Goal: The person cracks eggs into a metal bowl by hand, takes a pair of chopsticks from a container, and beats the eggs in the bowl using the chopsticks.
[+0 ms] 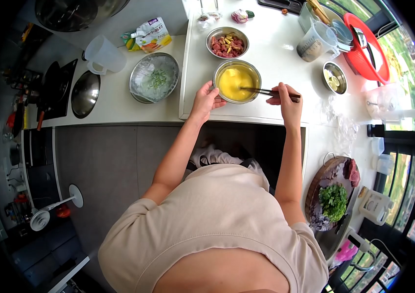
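A steel bowl [257, 73] holding yellow beaten egg [232, 79] stands near the front edge of the white counter. My left hand [206, 101] grips the bowl at its left side, with the thumb by the rim and the fingers along the lower wall. Dark chopsticks [264, 91] are held in my right hand [288, 101], and their tips dip into the egg from the right. Just behind the egg bowl sits another steel bowl [209, 47] of cut red meat [228, 45] with yellowish pieces on top.
Left are a bowl with chopped greens [158, 78], a plastic jug [105, 54], a lid [86, 94] and food packets [152, 35]. Right are a measuring jug [312, 45], a small bowl [342, 87], a red basket [381, 68] and a chopping board [315, 188] with herbs [333, 201] and meat [351, 172].
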Action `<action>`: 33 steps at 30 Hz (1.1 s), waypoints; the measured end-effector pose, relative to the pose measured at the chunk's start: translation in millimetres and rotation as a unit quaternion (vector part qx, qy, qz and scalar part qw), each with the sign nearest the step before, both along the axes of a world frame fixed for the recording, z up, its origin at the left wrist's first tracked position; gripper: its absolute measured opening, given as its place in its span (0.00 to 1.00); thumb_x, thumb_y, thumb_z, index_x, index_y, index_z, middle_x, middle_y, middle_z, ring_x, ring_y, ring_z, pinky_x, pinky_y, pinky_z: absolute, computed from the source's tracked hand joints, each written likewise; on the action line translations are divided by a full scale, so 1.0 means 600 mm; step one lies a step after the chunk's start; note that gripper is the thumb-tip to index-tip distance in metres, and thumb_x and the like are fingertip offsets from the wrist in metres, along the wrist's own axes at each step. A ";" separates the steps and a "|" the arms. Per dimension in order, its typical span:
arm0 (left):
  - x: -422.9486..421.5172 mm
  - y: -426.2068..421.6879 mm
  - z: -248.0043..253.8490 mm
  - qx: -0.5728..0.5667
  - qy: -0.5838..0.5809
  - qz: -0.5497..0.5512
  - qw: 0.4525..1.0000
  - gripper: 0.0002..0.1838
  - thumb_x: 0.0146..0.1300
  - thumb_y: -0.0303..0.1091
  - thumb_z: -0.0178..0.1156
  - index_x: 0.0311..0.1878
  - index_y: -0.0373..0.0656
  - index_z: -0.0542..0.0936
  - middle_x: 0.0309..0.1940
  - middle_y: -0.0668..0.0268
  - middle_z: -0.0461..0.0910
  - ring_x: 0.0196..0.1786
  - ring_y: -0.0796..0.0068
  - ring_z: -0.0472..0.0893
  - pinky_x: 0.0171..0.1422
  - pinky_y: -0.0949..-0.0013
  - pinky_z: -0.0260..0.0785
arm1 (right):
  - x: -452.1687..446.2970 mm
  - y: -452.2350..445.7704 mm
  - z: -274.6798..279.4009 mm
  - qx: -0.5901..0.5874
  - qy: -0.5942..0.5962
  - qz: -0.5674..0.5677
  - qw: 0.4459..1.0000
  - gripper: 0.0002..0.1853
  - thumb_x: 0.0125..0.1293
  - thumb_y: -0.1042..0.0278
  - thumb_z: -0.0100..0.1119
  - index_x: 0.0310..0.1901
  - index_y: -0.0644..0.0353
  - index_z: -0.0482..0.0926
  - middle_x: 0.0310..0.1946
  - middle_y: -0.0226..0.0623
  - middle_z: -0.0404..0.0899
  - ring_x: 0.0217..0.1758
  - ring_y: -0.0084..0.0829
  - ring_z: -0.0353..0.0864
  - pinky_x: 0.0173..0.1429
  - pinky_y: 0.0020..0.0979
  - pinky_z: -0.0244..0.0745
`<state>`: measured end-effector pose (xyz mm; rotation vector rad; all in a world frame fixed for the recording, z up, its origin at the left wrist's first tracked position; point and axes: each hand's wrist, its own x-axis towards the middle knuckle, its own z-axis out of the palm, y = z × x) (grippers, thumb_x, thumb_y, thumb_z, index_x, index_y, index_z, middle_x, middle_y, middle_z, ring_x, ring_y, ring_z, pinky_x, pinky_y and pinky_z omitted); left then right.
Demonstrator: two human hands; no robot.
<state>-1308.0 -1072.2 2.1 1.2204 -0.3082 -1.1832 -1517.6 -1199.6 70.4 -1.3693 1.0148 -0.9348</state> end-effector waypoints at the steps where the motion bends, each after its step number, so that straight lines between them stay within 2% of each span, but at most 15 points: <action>1: 0.000 0.000 0.000 -0.001 0.003 0.000 1.000 0.18 0.72 0.31 0.48 0.62 0.38 0.66 0.41 0.61 0.80 0.35 0.72 0.83 0.38 0.70 0.80 | -0.002 0.001 0.004 0.010 -0.004 0.013 1.000 0.18 0.71 0.61 0.51 0.34 0.71 0.80 0.24 0.41 0.81 0.24 0.30 0.84 0.31 0.25 0.78; 2: 0.000 0.000 0.000 0.001 -0.003 -0.002 1.000 0.18 0.72 0.31 0.48 0.62 0.38 0.66 0.41 0.61 0.80 0.35 0.72 0.83 0.38 0.70 0.80 | -0.005 0.003 0.009 0.021 -0.007 0.025 0.999 0.18 0.71 0.61 0.51 0.34 0.71 0.80 0.24 0.41 0.81 0.24 0.29 0.84 0.31 0.24 0.78; 3: 0.001 0.000 0.000 0.003 -0.009 -0.003 1.000 0.18 0.72 0.31 0.48 0.62 0.38 0.66 0.41 0.61 0.80 0.35 0.72 0.83 0.38 0.70 0.80 | -0.003 0.005 0.014 0.007 -0.025 -0.018 1.000 0.18 0.71 0.61 0.52 0.34 0.71 0.81 0.23 0.40 0.81 0.24 0.29 0.84 0.30 0.23 0.77; 6: 0.000 0.001 -0.001 0.006 -0.007 -0.004 1.000 0.17 0.71 0.31 0.49 0.61 0.39 0.67 0.40 0.63 0.80 0.36 0.73 0.83 0.41 0.69 0.80 | -0.006 -0.001 0.005 -0.031 0.022 -0.016 0.999 0.18 0.71 0.61 0.52 0.34 0.71 0.81 0.23 0.40 0.81 0.22 0.28 0.83 0.30 0.23 0.77; 7: 0.000 0.001 -0.001 0.006 -0.003 -0.006 1.000 0.17 0.71 0.31 0.49 0.61 0.40 0.67 0.40 0.63 0.80 0.37 0.73 0.82 0.42 0.69 0.80 | -0.011 -0.001 0.012 0.001 0.025 0.042 0.999 0.18 0.71 0.61 0.52 0.34 0.71 0.81 0.23 0.40 0.81 0.23 0.28 0.83 0.30 0.23 0.77; 10: 0.000 0.001 -0.001 0.010 -0.017 -0.004 1.000 0.16 0.71 0.31 0.49 0.60 0.41 0.68 0.40 0.63 0.80 0.37 0.73 0.83 0.42 0.68 0.80 | -0.010 0.007 0.025 0.006 -0.015 -0.001 1.000 0.18 0.70 0.62 0.53 0.34 0.71 0.81 0.23 0.40 0.81 0.23 0.28 0.83 0.31 0.23 0.77; 11: -0.001 0.001 0.000 0.009 -0.012 -0.003 1.000 0.17 0.71 0.31 0.49 0.61 0.40 0.67 0.41 0.62 0.80 0.36 0.72 0.83 0.41 0.69 0.80 | -0.005 0.005 0.020 -0.025 -0.035 -0.042 0.998 0.18 0.70 0.62 0.54 0.34 0.72 0.81 0.24 0.41 0.81 0.23 0.28 0.83 0.30 0.23 0.77; 15: 0.002 0.000 -0.003 0.004 -0.003 -0.001 1.000 0.18 0.72 0.30 0.48 0.62 0.38 0.66 0.41 0.60 0.80 0.34 0.71 0.83 0.38 0.69 0.81 | -0.020 -0.002 0.024 0.019 0.029 0.077 0.996 0.18 0.70 0.61 0.54 0.33 0.71 0.81 0.24 0.40 0.82 0.24 0.28 0.84 0.31 0.23 0.77; 19: -0.001 -0.001 -0.002 0.011 -0.015 0.007 1.000 0.18 0.72 0.30 0.48 0.62 0.38 0.66 0.41 0.60 0.80 0.35 0.71 0.83 0.38 0.69 0.81 | -0.006 -0.002 0.022 -0.056 -0.017 -0.047 0.997 0.18 0.69 0.62 0.55 0.32 0.72 0.81 0.22 0.40 0.81 0.23 0.28 0.83 0.30 0.23 0.77; 22: -0.001 0.000 -0.001 0.001 0.001 -0.002 1.000 0.18 0.72 0.30 0.48 0.63 0.38 0.65 0.41 0.60 0.80 0.35 0.71 0.83 0.38 0.70 0.81 | -0.019 -0.003 0.036 -0.001 0.047 0.062 0.997 0.18 0.71 0.61 0.54 0.33 0.72 0.80 0.25 0.40 0.81 0.24 0.29 0.83 0.31 0.24 0.80; 26: 0.000 -0.001 -0.003 0.008 -0.008 0.002 1.000 0.18 0.72 0.30 0.48 0.62 0.37 0.66 0.41 0.60 0.80 0.35 0.71 0.83 0.38 0.70 0.81 | -0.004 -0.004 0.028 -0.057 -0.015 -0.039 0.998 0.18 0.70 0.63 0.53 0.31 0.72 0.79 0.23 0.41 0.80 0.21 0.29 0.82 0.28 0.24 0.79; 27: -0.001 0.000 -0.003 0.004 -0.005 0.000 1.000 0.18 0.72 0.30 0.48 0.62 0.37 0.66 0.41 0.60 0.80 0.35 0.71 0.83 0.38 0.70 0.81 | -0.008 -0.005 0.030 -0.052 0.042 -0.024 0.997 0.18 0.71 0.62 0.53 0.32 0.72 0.79 0.23 0.40 0.80 0.21 0.29 0.82 0.29 0.24 0.80; 30: 0.000 0.000 0.002 0.005 -0.007 0.002 1.000 0.17 0.72 0.30 0.48 0.62 0.37 0.66 0.41 0.60 0.80 0.35 0.71 0.83 0.38 0.69 0.81 | -0.014 -0.003 0.038 0.001 0.030 0.051 0.998 0.18 0.71 0.61 0.53 0.32 0.71 0.80 0.23 0.40 0.80 0.23 0.28 0.83 0.31 0.24 0.80; 33: -0.004 0.000 0.008 0.012 -0.011 0.005 1.000 0.18 0.72 0.30 0.48 0.62 0.37 0.66 0.41 0.60 0.80 0.35 0.71 0.83 0.38 0.69 0.81 | -0.010 -0.006 0.027 -0.040 0.019 -0.015 0.999 0.19 0.71 0.61 0.53 0.32 0.71 0.80 0.23 0.41 0.80 0.22 0.29 0.82 0.29 0.25 0.80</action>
